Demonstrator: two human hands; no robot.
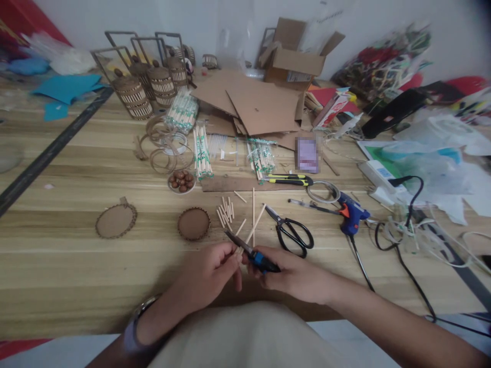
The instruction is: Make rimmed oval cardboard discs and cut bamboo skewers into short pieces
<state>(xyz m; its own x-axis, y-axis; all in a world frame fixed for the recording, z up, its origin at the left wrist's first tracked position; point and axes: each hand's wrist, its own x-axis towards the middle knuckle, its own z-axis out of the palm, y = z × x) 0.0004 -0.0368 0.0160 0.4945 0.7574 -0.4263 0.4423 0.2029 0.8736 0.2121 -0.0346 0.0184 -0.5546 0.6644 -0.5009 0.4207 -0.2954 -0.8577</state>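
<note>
My right hand [286,271] is closed around a knife [263,259] with a blue-and-black handle. Its dark blade points up and left, lying over the fingertips of my left hand [215,268]. That hand pinches a short wooden stick [239,251], mostly covered by the fingers. Just beyond the hands lie several cut stick pieces [227,210] and longer sticks [253,212]. Black-handled scissors [295,236] rest to their right. A round brown disc [194,223] with a notched rim is left of the pieces, and a cardboard disc [116,221] with a similar edge lies further left.
A bowl of brown balls [181,181], wrapped chopsticks [202,152] and a yellow-black utility knife [289,179] lie beyond. On the right are a blue glue gun [353,213] and loose cables. Lidded lanterns [132,94], cardboard sheets [264,105] and an open box [293,66] stand at the back.
</note>
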